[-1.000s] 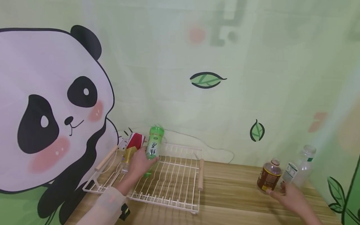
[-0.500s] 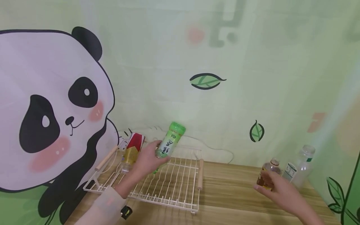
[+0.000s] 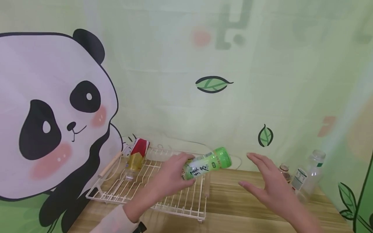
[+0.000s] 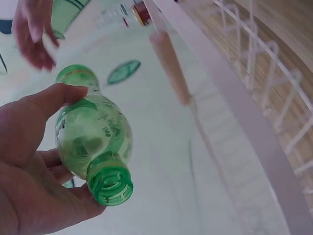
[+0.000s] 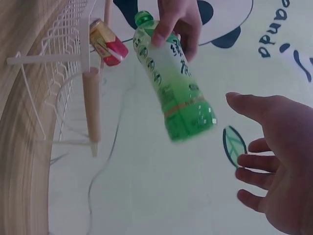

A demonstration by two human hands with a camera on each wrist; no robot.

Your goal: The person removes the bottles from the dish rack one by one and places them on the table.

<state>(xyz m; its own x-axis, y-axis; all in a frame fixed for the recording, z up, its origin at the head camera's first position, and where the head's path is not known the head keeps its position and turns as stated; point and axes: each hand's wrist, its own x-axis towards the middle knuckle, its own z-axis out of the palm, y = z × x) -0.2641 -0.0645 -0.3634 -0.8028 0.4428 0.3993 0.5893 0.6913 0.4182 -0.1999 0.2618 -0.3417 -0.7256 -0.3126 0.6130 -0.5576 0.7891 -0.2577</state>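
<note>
My left hand (image 3: 172,174) grips a green plastic tea bottle (image 3: 204,164) near its neck, holding it over the right side of the white wire dish rack (image 3: 180,212). The bottle is tilted, its green base toward the right. In the left wrist view the bottle's open, capless mouth (image 4: 112,185) faces the camera. My right hand (image 3: 272,184) is spread, thumb and fingers apart, a short way right of the bottle's base. From the right wrist view, a gap shows between the right hand (image 5: 279,156) and the bottle (image 5: 176,93).
A red and gold bottle (image 3: 138,157) stands upside down in the rack's left side. At the right of the wooden table (image 3: 233,210) are a brown-labelled bottle (image 3: 285,172), partly hidden by my right hand, and a clear bottle (image 3: 313,174). A panda-printed cloth (image 3: 175,64) hangs behind.
The left hand has lifted the green bottle from the rack, moving it right and tipping it sideways. My right hand has left the brown-labelled bottle and come left toward the green one.
</note>
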